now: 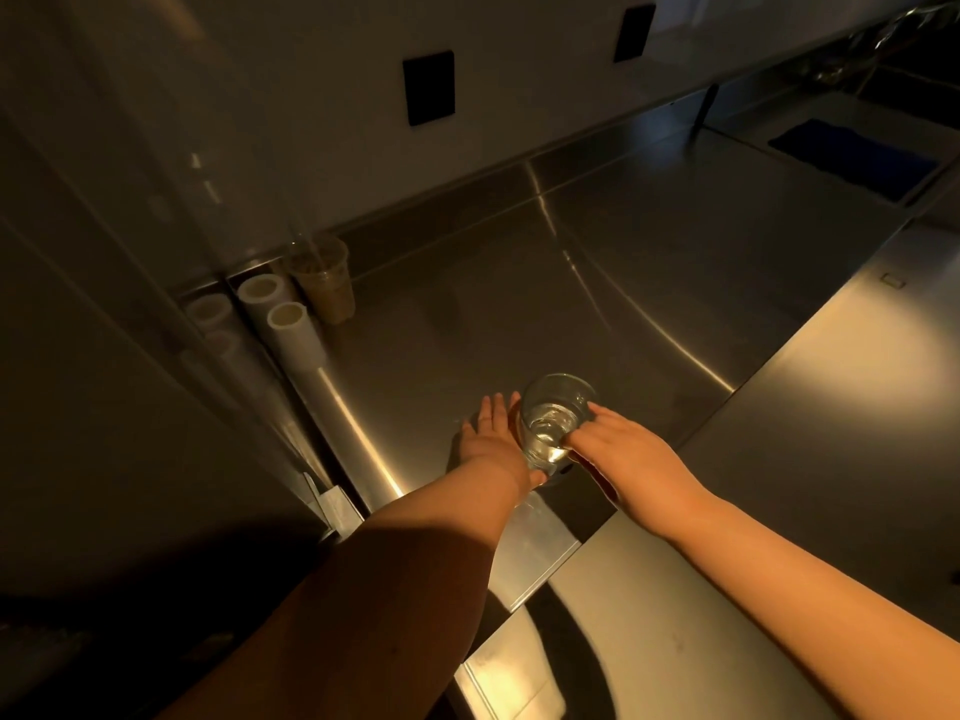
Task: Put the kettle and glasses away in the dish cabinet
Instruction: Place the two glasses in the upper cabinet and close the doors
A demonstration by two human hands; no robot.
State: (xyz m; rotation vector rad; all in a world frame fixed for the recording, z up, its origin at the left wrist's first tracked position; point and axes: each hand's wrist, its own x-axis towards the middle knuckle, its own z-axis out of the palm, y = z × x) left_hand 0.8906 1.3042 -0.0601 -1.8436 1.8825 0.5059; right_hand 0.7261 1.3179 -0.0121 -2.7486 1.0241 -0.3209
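A clear drinking glass (555, 415) stands on the steel counter (597, 283), near its front edge. My right hand (618, 449) grips the glass from the right, fingers curled against its wall. My left hand (491, 433) lies flat and open against the glass's left side, fingers straight and pointing away from me. The glass looks like a stack of more than one, though the reflections make that hard to tell. No kettle is in view.
Two white tubes (283, 322) and stacked plastic cups (324, 283) stand at the counter's back left, by a tall steel cabinet wall (104, 356). A blue cloth (852, 153) lies at the far right. Black wall plates (428, 88) sit above the backsplash.
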